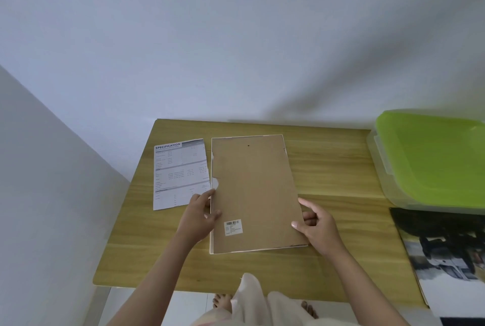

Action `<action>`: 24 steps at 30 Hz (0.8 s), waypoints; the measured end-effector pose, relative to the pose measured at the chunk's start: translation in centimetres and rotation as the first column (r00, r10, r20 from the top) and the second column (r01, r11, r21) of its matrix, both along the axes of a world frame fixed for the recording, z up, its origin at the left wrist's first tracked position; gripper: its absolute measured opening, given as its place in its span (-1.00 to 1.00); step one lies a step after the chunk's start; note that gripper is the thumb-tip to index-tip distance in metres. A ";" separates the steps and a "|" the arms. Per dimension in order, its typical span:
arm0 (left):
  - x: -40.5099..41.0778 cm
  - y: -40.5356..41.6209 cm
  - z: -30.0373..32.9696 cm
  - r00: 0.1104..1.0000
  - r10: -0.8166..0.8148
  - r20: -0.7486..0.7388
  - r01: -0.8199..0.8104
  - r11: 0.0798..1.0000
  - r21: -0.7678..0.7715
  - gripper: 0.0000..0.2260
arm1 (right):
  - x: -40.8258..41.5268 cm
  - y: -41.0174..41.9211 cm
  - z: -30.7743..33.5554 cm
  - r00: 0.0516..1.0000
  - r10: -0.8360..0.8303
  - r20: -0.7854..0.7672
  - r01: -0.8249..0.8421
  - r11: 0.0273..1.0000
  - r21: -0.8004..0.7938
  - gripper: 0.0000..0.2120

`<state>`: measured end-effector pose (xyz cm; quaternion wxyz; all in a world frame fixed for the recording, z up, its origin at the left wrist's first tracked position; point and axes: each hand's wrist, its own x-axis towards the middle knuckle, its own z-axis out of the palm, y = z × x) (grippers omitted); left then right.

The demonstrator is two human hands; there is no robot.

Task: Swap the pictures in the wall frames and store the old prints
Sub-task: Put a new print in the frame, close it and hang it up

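Head view: the frame lies face down mid-worktop, brown backing up. Left hand pinches the frame's left edge, fingers clamped on it; right hand grips its right edge likewise. Specification sheet just left of the frame, green-lidded box well right, dark print right too.

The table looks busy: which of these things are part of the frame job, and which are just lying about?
Part of the job:
picture frame, face down, gripped by left hand and right hand
specification sheet
dark print
green-lidded box, probably storage

Just lying about:
nothing else on the table
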<state>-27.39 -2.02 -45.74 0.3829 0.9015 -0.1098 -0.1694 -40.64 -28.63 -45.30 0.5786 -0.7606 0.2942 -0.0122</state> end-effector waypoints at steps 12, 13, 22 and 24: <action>-0.3 0.2 -0.3 0.997 0.018 0.069 -0.020 1.000 0.019 -0.51 | -0.3 0.1 -0.4 0.991 0.112 -0.073 -0.125 0.968 -0.218 -0.40; -0.4 0.2 -0.3 0.997 0.019 0.071 -0.021 0.999 0.030 -0.52 | -0.3 0.1 -0.4 0.989 0.122 -0.080 -0.137 0.964 -0.230 -0.39; -0.2 0.2 -0.1 0.999 -0.017 0.047 0.016 1.000 0.027 -0.48 | 0.3 0.2 -0.5 0.963 0.216 -0.159 -0.255 0.921 -0.295 -0.32; 0.0 0.6 -0.1 0.998 -0.061 -0.024 0.060 0.998 -0.019 -0.35 | 0.4 0.1 -0.5 0.960 0.223 -0.170 -0.266 0.917 -0.297 -0.32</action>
